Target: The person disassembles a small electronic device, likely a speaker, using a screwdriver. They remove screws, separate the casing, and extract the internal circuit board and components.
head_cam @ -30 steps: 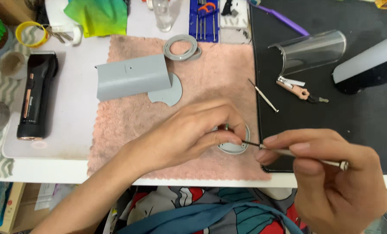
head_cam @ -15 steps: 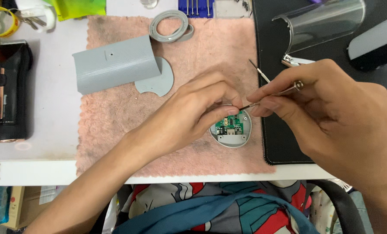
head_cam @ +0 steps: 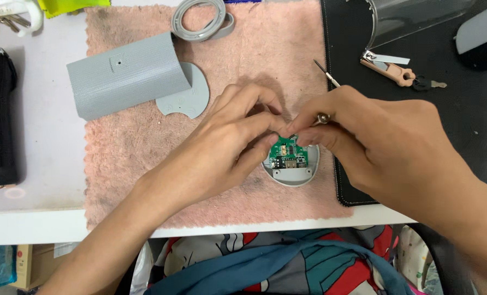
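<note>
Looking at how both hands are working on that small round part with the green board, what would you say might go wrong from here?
The right hand pinches a thin screwdriver down onto the green circuit board; a slip might scratch it. The left hand steadies the round grey housing with fingertips only, on the soft pink towel, so it may tilt. Any loosened screw could vanish in the towel's pile.

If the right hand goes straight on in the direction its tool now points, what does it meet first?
Probably the green circuit board in the round grey housing: the right hand aims its small screwdriver down-left at it. The left hand's fingertips lie close beside.
</note>
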